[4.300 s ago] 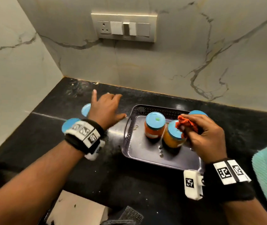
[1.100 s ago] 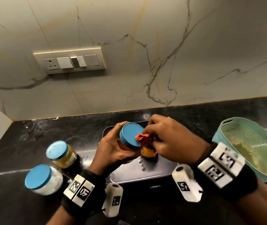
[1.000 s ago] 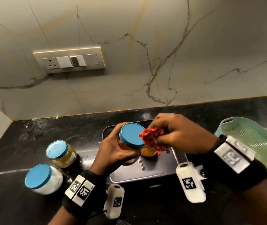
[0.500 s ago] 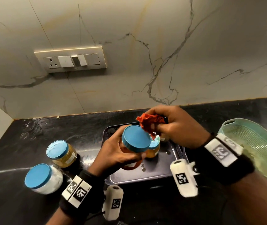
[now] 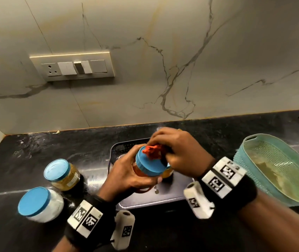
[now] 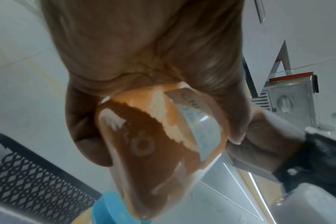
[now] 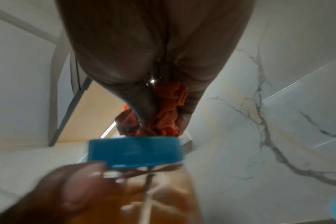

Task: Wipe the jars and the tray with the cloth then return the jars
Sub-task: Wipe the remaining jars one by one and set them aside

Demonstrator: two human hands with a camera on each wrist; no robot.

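Observation:
My left hand (image 5: 127,176) grips a glass jar of orange-red powder (image 6: 153,151) with a blue lid (image 5: 149,165), held tilted above the metal tray (image 5: 170,194). My right hand (image 5: 177,153) pinches a bunched orange cloth (image 5: 152,151) and presses it on the lid's far edge. In the right wrist view the cloth (image 7: 163,115) sits on top of the lid (image 7: 136,153). A second jar with yellow contents (image 5: 167,173) stands in the tray, mostly hidden behind the held jar. Two more blue-lidded jars stand on the counter at left: one with yellow-brown contents (image 5: 62,174), one with white powder (image 5: 39,204).
A teal plastic basket (image 5: 279,168) sits on the black counter at right. The marble wall with a switch panel (image 5: 72,67) rises behind the tray. The tray's perforated wall (image 6: 29,181) lies under my left hand.
Over four seconds my left hand took the orange-red jar from the tray and lifted it. In the last second the cloth moved from the lid's side up onto its top edge.

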